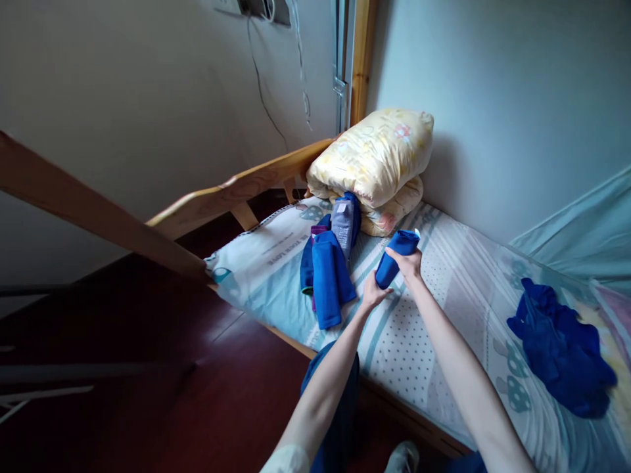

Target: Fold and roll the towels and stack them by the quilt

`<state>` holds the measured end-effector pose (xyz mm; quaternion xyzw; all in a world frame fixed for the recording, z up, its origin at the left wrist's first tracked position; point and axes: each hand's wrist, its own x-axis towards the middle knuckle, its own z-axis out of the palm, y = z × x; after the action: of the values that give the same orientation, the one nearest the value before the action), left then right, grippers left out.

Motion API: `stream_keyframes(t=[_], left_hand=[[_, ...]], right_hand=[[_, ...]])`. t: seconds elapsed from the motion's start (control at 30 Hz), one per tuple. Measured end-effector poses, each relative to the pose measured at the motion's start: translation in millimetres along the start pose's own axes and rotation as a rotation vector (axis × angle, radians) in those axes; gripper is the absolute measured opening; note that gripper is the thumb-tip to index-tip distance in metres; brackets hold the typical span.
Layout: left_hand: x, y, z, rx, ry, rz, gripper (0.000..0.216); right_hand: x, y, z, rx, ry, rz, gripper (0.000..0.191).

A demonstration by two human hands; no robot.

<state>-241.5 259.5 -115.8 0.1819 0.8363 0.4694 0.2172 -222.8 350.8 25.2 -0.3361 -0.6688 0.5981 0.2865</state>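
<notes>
Above the bed, both my hands grip a blue garment (pixel 394 257) folded into a narrow bundle. My left hand (pixel 376 292) holds its near lower end, and my right hand (pixel 408 264) clasps its far right side. A small white patch shows at the far end of the bundle. To the left, folded blue clothes (pixel 326 282) lie close together on the sheet, with a grey folded garment (pixel 342 226) bearing pale lettering behind them. A crumpled blue garment (pixel 562 351) lies far to the right on the bed.
A folded cream floral quilt (pixel 379 157) is stacked at the head of the bed by the wall. The patterned sheet (pixel 414 328) covers the mattress. A wooden headboard (pixel 236 190) and a slanting wooden post (pixel 98 203) stand at the left. Cords (pixel 263 85) hang from the wall.
</notes>
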Motion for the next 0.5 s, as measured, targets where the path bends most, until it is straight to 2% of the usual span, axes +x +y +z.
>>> stream_keyframes(t=[0.07,0.17,0.3,0.5], left_hand=[[14,-1,-4,-0.108,0.163,-0.038,0.083],[32,-3,-10,-0.206,0.312,-0.06,0.079],[49,-13,-13,-0.252,0.376,-0.102,0.073],[63,-34,-16,-0.229,0.433,-0.154,0.062]], right_hand=[[16,-1,21,-0.038,-0.068,-0.04,0.038],[33,4,45,-0.071,-0.152,-0.075,0.034],[42,13,65,-0.09,-0.22,-0.119,0.034],[50,30,85,-0.097,-0.247,-0.178,0.037]])
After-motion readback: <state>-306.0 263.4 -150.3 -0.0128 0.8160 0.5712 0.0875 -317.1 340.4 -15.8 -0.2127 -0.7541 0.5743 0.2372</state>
